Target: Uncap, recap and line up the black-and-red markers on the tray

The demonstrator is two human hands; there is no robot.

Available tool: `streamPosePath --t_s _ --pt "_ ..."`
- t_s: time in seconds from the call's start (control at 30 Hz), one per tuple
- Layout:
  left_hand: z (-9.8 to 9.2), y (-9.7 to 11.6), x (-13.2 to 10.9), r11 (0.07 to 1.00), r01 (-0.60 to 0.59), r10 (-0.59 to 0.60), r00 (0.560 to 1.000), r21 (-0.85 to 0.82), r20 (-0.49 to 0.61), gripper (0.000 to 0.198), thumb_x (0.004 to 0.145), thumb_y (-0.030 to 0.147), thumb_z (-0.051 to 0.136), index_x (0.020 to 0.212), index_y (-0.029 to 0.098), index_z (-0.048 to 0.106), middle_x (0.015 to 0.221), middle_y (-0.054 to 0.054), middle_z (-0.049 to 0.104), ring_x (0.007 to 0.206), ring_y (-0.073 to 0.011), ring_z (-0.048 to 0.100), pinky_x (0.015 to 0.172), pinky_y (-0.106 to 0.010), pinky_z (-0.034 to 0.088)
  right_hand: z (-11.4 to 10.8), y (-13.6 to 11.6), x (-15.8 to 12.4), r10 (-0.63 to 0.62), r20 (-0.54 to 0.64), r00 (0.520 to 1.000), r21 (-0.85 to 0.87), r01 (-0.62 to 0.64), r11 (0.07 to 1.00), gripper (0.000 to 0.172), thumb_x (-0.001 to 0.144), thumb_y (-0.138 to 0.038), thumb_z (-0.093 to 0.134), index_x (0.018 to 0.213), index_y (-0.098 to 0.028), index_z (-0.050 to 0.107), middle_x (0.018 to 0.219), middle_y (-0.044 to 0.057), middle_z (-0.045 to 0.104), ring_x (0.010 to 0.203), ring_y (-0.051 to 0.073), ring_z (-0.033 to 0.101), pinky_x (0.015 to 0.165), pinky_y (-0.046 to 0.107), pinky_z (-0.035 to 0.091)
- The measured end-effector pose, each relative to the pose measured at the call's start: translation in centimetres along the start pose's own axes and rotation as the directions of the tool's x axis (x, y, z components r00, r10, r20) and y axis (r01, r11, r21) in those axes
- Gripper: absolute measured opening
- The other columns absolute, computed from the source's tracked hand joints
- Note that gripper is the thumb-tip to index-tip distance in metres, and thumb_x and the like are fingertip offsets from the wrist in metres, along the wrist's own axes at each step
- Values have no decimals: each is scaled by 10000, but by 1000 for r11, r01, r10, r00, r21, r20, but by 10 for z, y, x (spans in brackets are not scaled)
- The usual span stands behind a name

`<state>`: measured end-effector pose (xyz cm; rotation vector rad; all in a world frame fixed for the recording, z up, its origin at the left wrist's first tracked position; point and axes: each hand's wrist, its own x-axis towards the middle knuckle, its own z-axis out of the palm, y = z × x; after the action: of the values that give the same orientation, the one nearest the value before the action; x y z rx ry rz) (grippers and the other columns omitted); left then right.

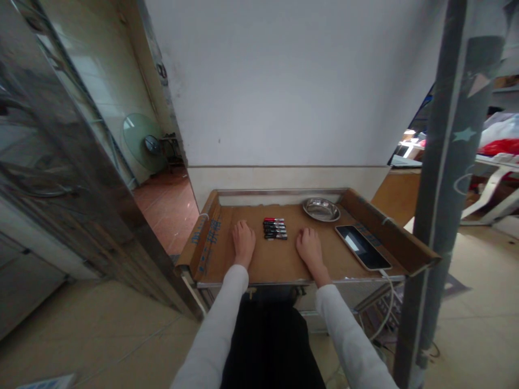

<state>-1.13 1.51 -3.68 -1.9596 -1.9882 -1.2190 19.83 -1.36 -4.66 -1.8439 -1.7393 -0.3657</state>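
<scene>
My left hand rests on the brown cardboard-covered tabletop, left of a small group of markers. Its fingers are curled in loosely, and no object shows in it. To the right of the markers lies my right hand, also curled and holding nothing that I can see. Between the hands, several black markers lie side by side, pointing left to right. A red marker forms the far end of that row. Neither hand touches them.
A shallow round metal dish stands at the back right. Before it lies a phone with a white cable hanging over the front edge. Raised cardboard sides border the table. A grey post stands at the right.
</scene>
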Motion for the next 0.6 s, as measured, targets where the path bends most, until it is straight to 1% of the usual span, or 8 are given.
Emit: streamPosePath --t_s 0.07,0.2,0.43,0.6 --pt "3 -2 -1 997 44 -45 999 57 11 169 813 103 409 947 132 508 968 -132 568 964 -243 537 855 -406 410 1 5 0 -13 42 999 -39 14 999 228 847 -159 355 925 -119 566 917 167 593 858 264 521 736 353 367" --pt "3 -3 -3 996 26 -34 995 90 91 165 831 123 388 932 122 518 978 -153 579 979 -254 545 859 -412 406 0 3 -1 -19 71 997 -66 24 998 224 861 -166 355 925 -125 565 913 161 600 842 257 526 723 344 355" --pt "2 -2 -4 993 -18 13 999 115 41 155 817 123 414 923 143 525 952 -129 604 940 -231 562 825 -377 423 -1 0 -2 -19 69 997 -36 21 999 217 864 -178 363 913 -135 570 908 162 598 841 254 522 714 339 339" --pt "-3 1 -3 972 -7 -25 991 236 131 193 835 141 405 987 131 525 1019 -139 597 980 -239 554 849 -374 414 -4 -2 -1 -6 132 991 -73 16 997 209 880 -178 361 923 -128 559 921 140 599 852 233 525 721 317 332"
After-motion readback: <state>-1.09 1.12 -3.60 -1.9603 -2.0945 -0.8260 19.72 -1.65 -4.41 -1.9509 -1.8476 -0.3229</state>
